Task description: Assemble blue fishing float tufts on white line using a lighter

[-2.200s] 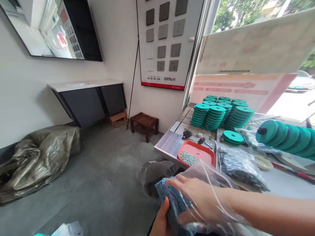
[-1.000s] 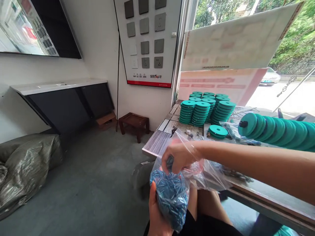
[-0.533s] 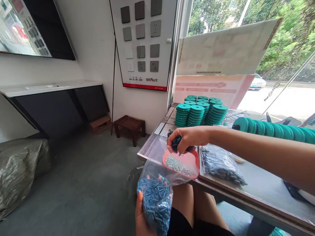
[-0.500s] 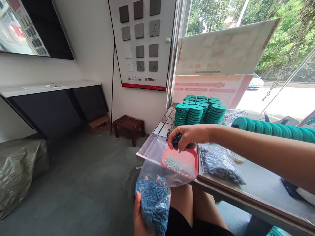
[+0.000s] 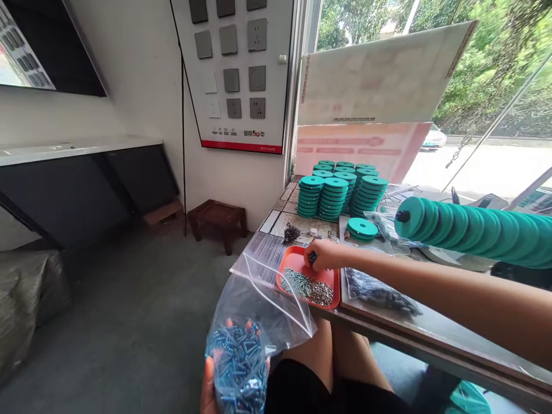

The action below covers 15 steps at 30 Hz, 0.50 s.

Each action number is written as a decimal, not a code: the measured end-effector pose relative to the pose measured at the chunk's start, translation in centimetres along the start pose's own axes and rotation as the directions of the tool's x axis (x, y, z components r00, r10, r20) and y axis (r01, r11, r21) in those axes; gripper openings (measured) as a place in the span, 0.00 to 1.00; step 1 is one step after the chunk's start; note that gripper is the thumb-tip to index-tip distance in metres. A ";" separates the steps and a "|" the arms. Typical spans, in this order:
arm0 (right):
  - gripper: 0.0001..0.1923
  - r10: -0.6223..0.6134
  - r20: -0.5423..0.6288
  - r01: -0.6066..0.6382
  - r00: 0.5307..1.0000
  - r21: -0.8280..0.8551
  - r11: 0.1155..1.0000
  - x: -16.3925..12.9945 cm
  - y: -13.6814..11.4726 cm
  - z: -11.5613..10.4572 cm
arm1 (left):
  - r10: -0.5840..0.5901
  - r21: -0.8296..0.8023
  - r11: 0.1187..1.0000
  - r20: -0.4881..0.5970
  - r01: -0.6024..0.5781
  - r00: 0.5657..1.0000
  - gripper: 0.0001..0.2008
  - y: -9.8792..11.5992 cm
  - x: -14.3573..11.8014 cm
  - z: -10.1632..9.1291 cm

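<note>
My left hand (image 5: 210, 386) grips from below a clear plastic bag (image 5: 254, 310) filled with small blue screws (image 5: 236, 362), held over my lap. My right hand (image 5: 324, 255) reaches across to an orange tray (image 5: 291, 264) at the table's near edge, its fingers closed on a few blue screws above the tray. Blue and silver screws lie in a heap (image 5: 311, 288) in the tray's front part.
Stacks of teal discs (image 5: 340, 187) stand at the table's back, one disc (image 5: 363, 227) lies flat, and a row of teal discs on a rod (image 5: 474, 230) juts in from the right. A bag of dark screws (image 5: 379, 290) lies beside the tray. A low wooden stool (image 5: 218, 218) stands on the floor.
My right hand came out of the bag with a handful of blue screws and moved over the orange tray, where blue screws now lie. The bag dropped lower in my left hand.
</note>
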State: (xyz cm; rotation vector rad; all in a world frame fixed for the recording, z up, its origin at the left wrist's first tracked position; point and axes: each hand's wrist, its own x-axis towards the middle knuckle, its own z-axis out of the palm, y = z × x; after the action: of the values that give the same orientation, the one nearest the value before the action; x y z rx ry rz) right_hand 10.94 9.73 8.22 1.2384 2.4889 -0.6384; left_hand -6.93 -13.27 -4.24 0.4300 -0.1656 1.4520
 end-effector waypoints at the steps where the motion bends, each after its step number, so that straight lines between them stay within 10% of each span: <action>1: 0.11 -0.003 -0.034 0.002 0.999 -0.037 0.999 -0.1 -0.1 0.2 | 0.000 0.003 1.000 0.011 0.000 1.000 0.39 -0.1 0.2 0.4; 7: 0.11 -0.047 -0.141 0.025 0.989 -0.159 0.987 -0.4 -0.2 0.6 | 0.002 0.067 0.998 0.091 -0.008 0.996 0.37 -0.4 1.2 1.8; 15: 0.19 -0.106 -0.140 0.081 0.984 -0.173 0.982 -1.0 0.4 0.1 | 0.013 0.024 1.000 -0.066 -0.012 0.998 0.30 -0.2 0.7 2.2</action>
State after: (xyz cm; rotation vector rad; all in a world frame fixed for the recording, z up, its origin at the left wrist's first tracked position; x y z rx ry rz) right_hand 11.89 9.22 8.51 1.1511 2.6729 -0.3604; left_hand -6.34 -13.43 -1.98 0.3999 -0.0988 1.4796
